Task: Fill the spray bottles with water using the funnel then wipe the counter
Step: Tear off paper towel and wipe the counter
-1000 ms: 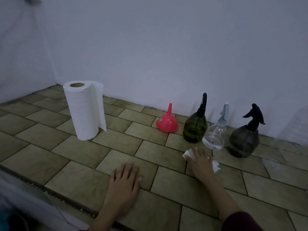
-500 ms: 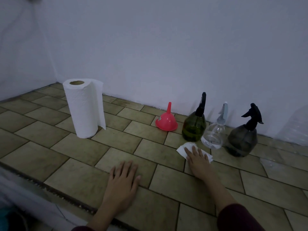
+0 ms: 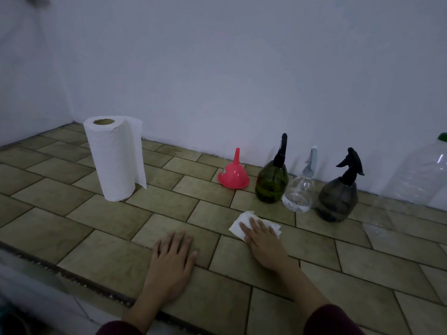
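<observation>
The right hand (image 3: 262,240) presses a paper towel (image 3: 244,223) flat-fingered onto the tiled table (image 3: 96,216); the left hand (image 3: 173,258) rests flat, fingers spread, beside it

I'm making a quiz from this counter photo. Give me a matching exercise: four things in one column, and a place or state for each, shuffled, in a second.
Things:
1. funnel
2. paper towel
3. towel roll
4. clear spray bottle

Places or states:
A. between the green and grey bottles
B. upright, one sheet hanging loose
C. mouth down, spout up
D. flat under the right hand

Pairs: 1-C, 2-D, 3-B, 4-A
</observation>
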